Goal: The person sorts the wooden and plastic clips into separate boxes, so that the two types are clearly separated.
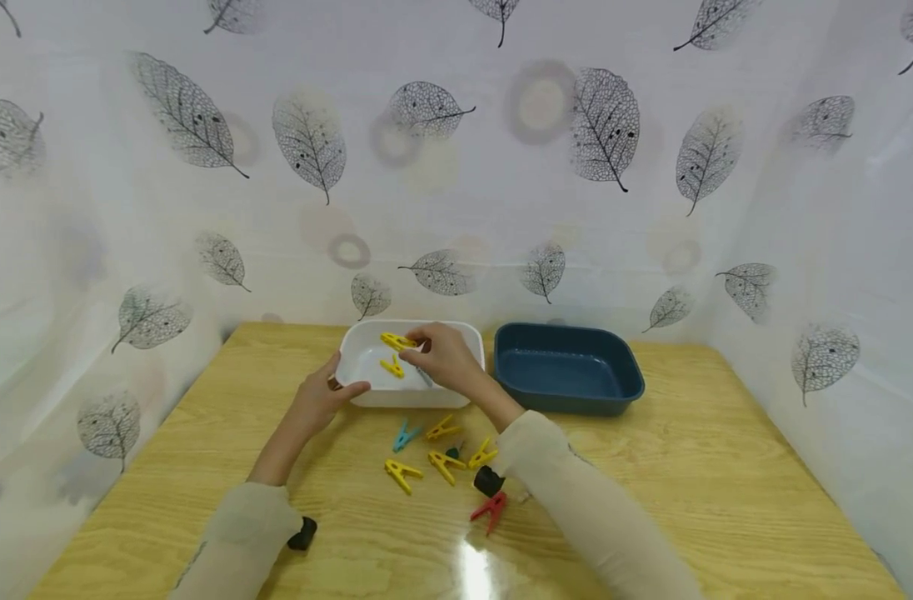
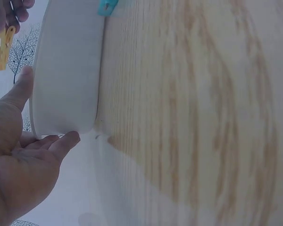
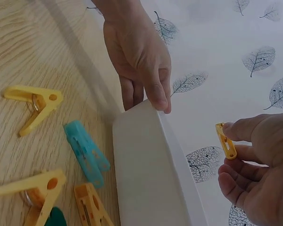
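My right hand (image 1: 447, 358) pinches a yellow clothespin (image 1: 396, 341) between thumb and fingers, above the white basin (image 1: 407, 398). In the right wrist view that clothespin (image 3: 226, 141) hangs clear of the rim. My left hand (image 1: 317, 400) grips the basin's near left corner, thumb along the front and fingers at the side. Inside the basin lies another yellow clothespin (image 1: 392, 367); a greyish piece beside it is partly hidden by my right hand. In front of the basin lie a light blue clothespin (image 1: 406, 435), several yellow clothespins (image 1: 403, 475) and a red clothespin (image 1: 490, 511).
A dark blue basin (image 1: 569, 402) stands right of the white one on the wooden table (image 1: 696, 467). A small dark green piece (image 1: 454, 452) lies among the yellow clothespins. Behind the table hangs a leaf-patterned curtain (image 1: 456, 200).
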